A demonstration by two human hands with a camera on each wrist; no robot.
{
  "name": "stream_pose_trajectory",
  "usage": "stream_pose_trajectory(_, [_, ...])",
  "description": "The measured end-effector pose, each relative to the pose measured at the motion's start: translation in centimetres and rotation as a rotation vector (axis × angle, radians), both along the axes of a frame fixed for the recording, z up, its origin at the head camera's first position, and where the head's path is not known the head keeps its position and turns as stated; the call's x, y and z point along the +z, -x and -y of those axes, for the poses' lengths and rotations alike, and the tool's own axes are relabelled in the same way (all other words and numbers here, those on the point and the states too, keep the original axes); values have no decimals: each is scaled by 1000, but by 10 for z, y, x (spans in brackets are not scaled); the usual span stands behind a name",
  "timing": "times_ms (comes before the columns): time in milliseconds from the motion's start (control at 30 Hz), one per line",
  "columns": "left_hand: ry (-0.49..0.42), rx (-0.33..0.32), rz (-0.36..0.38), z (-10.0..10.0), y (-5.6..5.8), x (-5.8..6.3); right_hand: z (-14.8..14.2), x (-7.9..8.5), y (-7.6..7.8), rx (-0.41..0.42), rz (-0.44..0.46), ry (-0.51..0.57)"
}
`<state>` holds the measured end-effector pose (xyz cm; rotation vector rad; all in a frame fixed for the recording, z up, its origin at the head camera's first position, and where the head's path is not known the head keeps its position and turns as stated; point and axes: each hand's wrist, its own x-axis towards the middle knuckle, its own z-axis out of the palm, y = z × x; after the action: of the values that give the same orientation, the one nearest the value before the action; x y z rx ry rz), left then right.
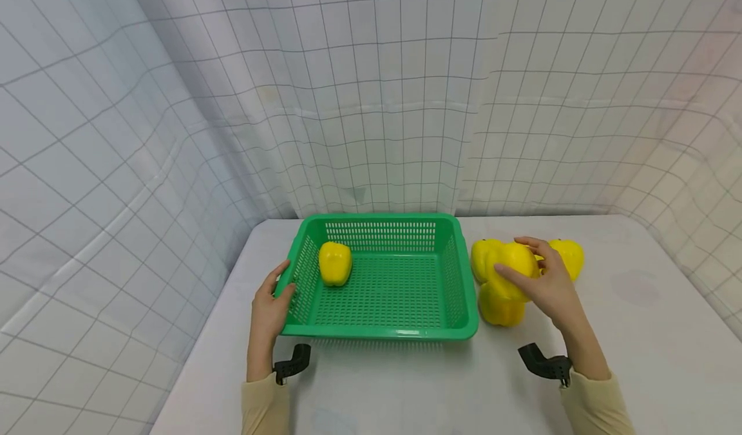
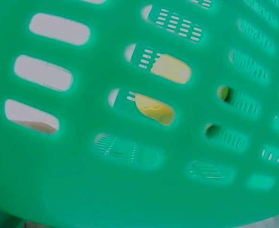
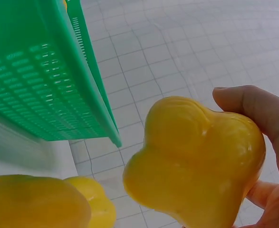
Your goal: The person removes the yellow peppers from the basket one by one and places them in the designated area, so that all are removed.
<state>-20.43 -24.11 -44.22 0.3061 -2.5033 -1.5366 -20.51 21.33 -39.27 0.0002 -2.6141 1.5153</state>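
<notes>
My right hand [image 1: 547, 285] grips a yellow bell pepper [image 1: 518, 261], thumb on its near side and fingers on its far side. The right wrist view shows the held bell pepper [image 3: 196, 159] bottom-on with its lobes, raised beside the basket wall. More bell peppers lie under and around it: one in front [image 1: 502, 309], one behind at the left [image 1: 482, 254], one at the right [image 1: 570, 256]. At the left side of a green plastic basket [image 1: 379, 332], my left hand [image 1: 271, 309] holds the rim. Inside the basket a single bell pepper [image 1: 335, 264] sits toward the left.
The basket stands on a white-covered table [image 1: 371, 390]. White grid-patterned cloth [image 1: 371, 100] hangs behind and at both sides. Each wrist carries a black camera mount, such as the right one [image 1: 545, 363]. Through the slots of the basket wall [image 2: 72, 166], the left wrist view shows yellow.
</notes>
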Motion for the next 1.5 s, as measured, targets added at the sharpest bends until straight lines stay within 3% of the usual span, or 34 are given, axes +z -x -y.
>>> stream_pose_trajectory(533, [11,0,1,1,-1,0,-43,-24,-5,-157,20,-56])
stream_pose_trajectory(800, [5,8,-2,1,0,-1,-54,-40,-5,-161,32,-72])
stream_pose_trajectory(1500, [-28,4,2,0,2,-2,-67,-79,-8,-128,213,-55])
